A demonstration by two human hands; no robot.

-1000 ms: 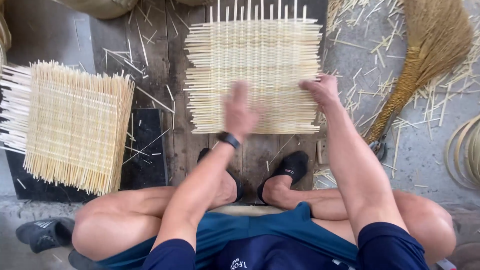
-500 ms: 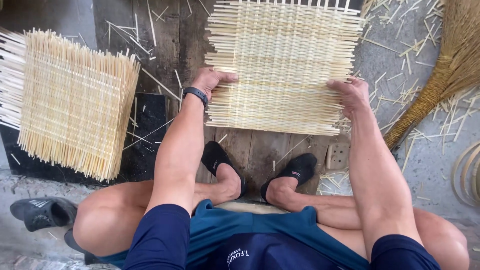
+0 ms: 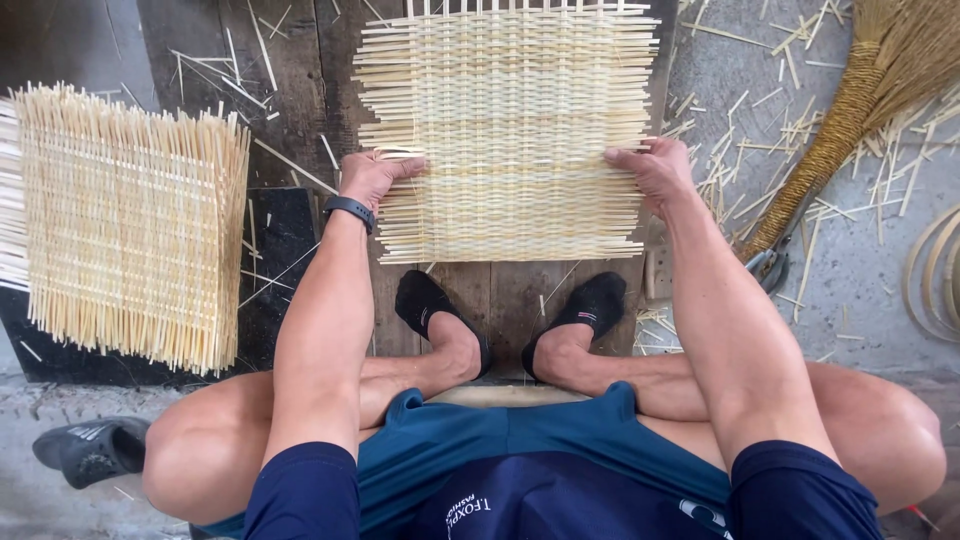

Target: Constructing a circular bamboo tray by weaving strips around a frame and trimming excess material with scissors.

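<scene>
A square mat of woven pale bamboo strips lies flat on dark wooden boards in front of me. My left hand, with a black watch at the wrist, grips the mat's left edge. My right hand grips its right edge. Both hands close on the loose strip ends at about the same height. My two feet in black shoes rest just below the mat's near edge.
A stack of finished woven mats lies at the left. A straw broom slants across the concrete at the right, among scattered strip offcuts. Coiled strips sit at the far right edge. A loose grey shoe lies at lower left.
My left hand has moved from the mat's near middle to its left edge. My right hand has slid from the near edge to the right edge. Both now hold the sides.
</scene>
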